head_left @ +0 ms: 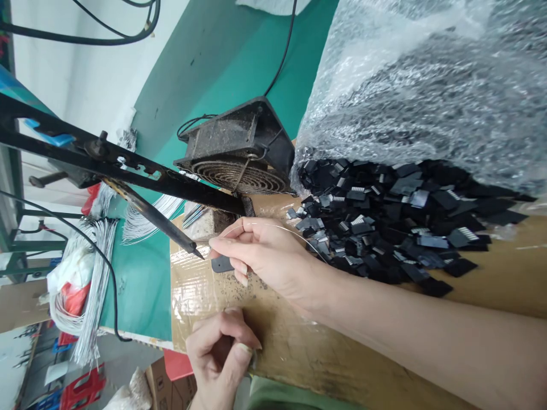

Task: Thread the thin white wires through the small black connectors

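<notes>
My right hand (260,253) reaches in from the right, thumb and fingers pinched on a thin silvery solder wire (299,234) that loops back over the wrist. Just left of its fingertips is the pointed tip of a soldering iron (171,230), fixed to a slotted black metal bar (128,171). Under the fingers lies a flat black piece with a small hole (222,264), partly hidden. My left hand (222,353) is closed near the front edge, fingers curled towards the thumb; whatever is inside is hidden.
A dusty black fan (239,148) stands behind the iron. To the right, many small black parts with metal pins (367,222) spill from a bubble-wrap bag (419,102). Bundles of white wires (100,279) lie left on the green mat (141,285). Brown cardboard (273,336) covers the work surface.
</notes>
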{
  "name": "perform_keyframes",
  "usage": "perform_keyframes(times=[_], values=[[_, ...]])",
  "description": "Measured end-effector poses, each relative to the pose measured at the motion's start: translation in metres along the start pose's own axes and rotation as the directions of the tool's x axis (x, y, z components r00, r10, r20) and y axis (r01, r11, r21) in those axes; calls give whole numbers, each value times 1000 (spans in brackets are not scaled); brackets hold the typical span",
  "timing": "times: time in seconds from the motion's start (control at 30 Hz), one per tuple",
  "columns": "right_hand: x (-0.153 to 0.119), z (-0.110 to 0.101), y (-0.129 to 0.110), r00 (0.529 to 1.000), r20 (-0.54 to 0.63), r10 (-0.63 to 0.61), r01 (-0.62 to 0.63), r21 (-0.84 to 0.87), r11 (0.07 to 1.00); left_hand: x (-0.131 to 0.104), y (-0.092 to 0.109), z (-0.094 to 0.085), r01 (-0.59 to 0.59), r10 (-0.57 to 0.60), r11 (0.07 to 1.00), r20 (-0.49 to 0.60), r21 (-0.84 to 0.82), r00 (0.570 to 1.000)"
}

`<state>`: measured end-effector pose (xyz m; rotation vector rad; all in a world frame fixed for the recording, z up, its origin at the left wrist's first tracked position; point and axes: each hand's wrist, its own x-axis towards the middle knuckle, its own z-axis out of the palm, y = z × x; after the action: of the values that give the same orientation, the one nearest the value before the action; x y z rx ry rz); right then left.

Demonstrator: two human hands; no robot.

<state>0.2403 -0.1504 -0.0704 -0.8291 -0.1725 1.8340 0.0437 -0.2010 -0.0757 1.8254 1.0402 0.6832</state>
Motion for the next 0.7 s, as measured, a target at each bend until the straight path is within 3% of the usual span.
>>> perform_keyframes(times=[0.7], values=[[0, 0, 0, 1000, 1, 7, -7, 2, 1000, 0, -1, 0, -12, 13, 1000, 13, -20, 1000]])
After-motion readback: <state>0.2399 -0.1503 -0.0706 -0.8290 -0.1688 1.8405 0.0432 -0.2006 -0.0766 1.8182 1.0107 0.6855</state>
